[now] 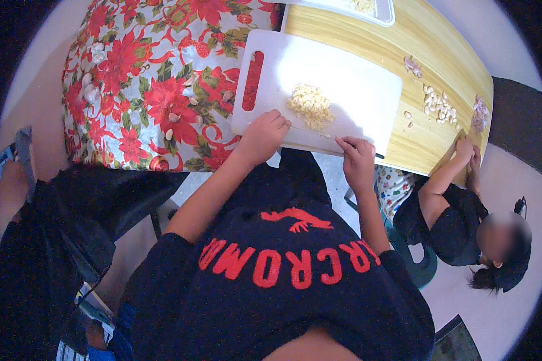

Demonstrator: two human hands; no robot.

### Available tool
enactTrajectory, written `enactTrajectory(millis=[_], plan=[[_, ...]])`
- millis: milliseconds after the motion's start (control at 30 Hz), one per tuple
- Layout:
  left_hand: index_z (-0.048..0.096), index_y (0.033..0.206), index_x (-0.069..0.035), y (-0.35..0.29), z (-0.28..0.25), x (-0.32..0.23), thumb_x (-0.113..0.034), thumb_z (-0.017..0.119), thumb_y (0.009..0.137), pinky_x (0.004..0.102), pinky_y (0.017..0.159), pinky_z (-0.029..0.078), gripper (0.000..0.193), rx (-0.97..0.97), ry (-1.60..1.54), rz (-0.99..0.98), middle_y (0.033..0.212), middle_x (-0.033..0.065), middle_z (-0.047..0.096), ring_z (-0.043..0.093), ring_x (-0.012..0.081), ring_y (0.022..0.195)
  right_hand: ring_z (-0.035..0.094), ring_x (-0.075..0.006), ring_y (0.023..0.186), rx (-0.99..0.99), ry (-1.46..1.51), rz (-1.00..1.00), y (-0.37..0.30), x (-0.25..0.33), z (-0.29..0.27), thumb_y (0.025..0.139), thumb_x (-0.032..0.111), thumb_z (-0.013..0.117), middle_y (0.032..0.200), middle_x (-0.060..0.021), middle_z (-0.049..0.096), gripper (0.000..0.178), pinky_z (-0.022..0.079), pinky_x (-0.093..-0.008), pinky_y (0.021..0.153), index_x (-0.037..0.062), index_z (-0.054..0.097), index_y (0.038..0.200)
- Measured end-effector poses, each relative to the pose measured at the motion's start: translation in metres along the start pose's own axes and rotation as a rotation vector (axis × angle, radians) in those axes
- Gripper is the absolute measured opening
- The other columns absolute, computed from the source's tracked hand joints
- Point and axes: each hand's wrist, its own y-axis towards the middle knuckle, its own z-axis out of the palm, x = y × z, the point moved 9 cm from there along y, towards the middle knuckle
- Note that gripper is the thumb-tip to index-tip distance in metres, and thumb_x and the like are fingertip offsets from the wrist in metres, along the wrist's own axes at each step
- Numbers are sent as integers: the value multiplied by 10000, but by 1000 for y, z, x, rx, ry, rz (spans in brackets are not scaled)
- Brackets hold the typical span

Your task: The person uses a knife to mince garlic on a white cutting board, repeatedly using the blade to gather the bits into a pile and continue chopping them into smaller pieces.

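Left hand [262, 137] grips the near edge of the white cutting board [343, 90]; the chopped garlic pile [310, 105] sits mid-board, seemingly finished. Right hand [356, 161] pinches the same edge. Peeled cloves [438, 106] wait farther right on the wooden surface [427, 141].

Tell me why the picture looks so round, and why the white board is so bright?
Head view: a fisheye lens bends the wooden table edge and blackens the corners. Strong light glares off the white cutting board, washing out detail around the chopped garlic. The left hand and right hand stay fairly sharp; a seated person's face is blurred.
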Motion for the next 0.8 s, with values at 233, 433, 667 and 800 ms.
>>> enactTrajectory(millis=[233, 433, 667, 800], plan=[[545, 771, -2, 13, 4, 12, -100, 500, 641, 324, 661, 439, 168, 21, 117, -45, 718, 84, 509, 505, 231, 764, 517, -208, 859, -28, 35, -90, 39, -18, 4, 682, -2, 547, 886, -17, 576, 298, 345, -358, 787, 147, 624, 929], [562, 830, 8, 10, -8, 19, -96, 496, 650, 326, 675, 439, 218, -30, 104, -86, 774, 91, 539, 511, 228, 791, 512, -197, 873, 73, -93, -164, 53, 9, -13, 663, 13, 529, 914, -7, 568, 350, 349, -363, 797, 158, 603, 972], [557, 827, 10, 6, -2, 27, -81, 494, 646, 332, 695, 441, 213, -59, 67, -119, 760, 89, 536, 512, 233, 778, 506, -210, 879, 15, -109, -186, 58, 8, -10, 644, 8, 518, 909, -1, 566, 374, 353, -377, 789, 170, 604, 970], [554, 819, 9, 10, -3, 21, -78, 494, 638, 319, 681, 444, 209, -67, 52, -104, 753, 88, 529, 509, 233, 777, 506, -211, 878, 14, -61, -151, 55, -12, 8, 648, 11, 515, 907, 0, 568, 376, 352, -375, 793, 177, 608, 973]])
